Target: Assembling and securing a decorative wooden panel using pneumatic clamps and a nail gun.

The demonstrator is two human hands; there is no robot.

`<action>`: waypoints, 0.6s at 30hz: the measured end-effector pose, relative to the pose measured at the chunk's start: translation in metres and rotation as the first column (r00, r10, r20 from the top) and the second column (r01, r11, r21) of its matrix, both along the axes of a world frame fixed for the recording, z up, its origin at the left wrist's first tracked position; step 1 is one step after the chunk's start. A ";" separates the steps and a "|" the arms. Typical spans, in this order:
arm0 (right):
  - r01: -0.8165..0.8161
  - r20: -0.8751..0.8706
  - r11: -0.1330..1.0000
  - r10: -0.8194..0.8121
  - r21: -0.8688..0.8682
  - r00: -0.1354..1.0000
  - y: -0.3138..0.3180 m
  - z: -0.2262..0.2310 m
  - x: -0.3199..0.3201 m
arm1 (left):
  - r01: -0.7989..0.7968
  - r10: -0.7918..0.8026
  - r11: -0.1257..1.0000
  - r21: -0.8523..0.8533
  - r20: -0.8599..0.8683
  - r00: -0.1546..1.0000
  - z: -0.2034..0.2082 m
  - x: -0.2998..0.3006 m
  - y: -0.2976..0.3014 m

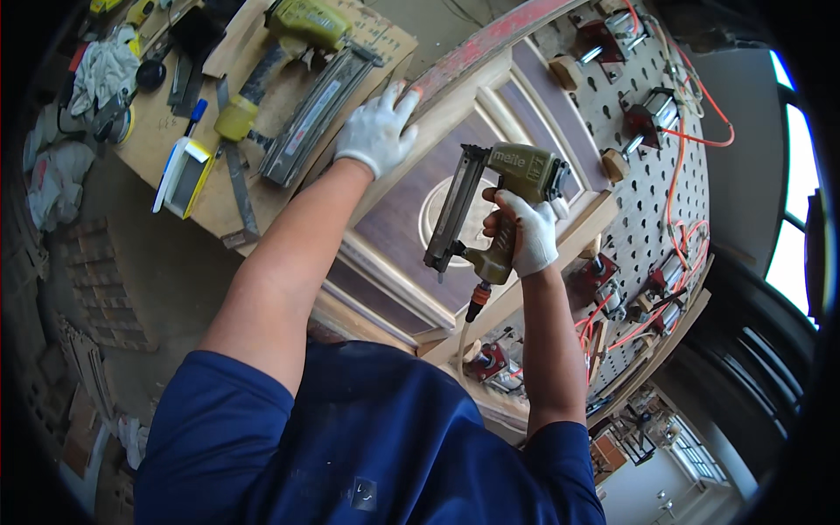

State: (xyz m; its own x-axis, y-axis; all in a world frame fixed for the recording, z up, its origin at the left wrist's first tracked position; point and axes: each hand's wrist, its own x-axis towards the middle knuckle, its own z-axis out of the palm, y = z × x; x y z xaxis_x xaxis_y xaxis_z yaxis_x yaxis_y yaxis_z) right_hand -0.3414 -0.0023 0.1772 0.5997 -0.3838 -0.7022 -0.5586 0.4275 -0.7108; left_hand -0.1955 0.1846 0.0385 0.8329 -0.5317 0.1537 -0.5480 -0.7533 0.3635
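Observation:
My right hand [530, 229], in a white glove, is wrapped round the handle of an olive-green pneumatic nail gun [509, 164]. An air hose [464, 346] runs from the base of its grip. The gun is held over a wooden panel door [394, 206] with pale mouldings, darker panels and a round motif partly hidden behind the gun. My left hand [378, 131], gloved too, lies with fingers spread on the left edge of the door's frame and holds nothing.
The door lies on a perforated clamping table [678, 179] with pneumatic clamps [652, 114] and orange hoses [700, 83] along the right. On a side bench [144, 162] at the left lie a second nail gun [306, 26], a box of staples [185, 179], a blue marker [196, 115] and rags [103, 70].

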 end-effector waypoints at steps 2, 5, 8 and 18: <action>-0.049 -0.055 0.998 0.051 0.036 0.997 0.032 0.002 -0.033 | -0.004 0.005 1.000 0.015 -0.035 0.999 0.004 0.001 -0.003; -0.197 -0.079 0.976 0.205 0.092 0.976 0.089 -0.010 -0.073 | -0.010 0.008 0.994 -0.109 -0.022 1.000 -0.012 0.004 -0.002; -0.303 -0.113 0.948 0.313 0.096 0.943 0.140 -0.042 -0.111 | 0.039 -0.037 0.973 -0.229 0.012 0.999 -0.019 -0.003 0.009; -0.452 -0.132 0.866 0.432 -0.215 0.892 0.202 -0.067 -0.119 | -0.220 -0.023 0.667 -0.712 -0.315 0.949 0.026 -0.143 0.196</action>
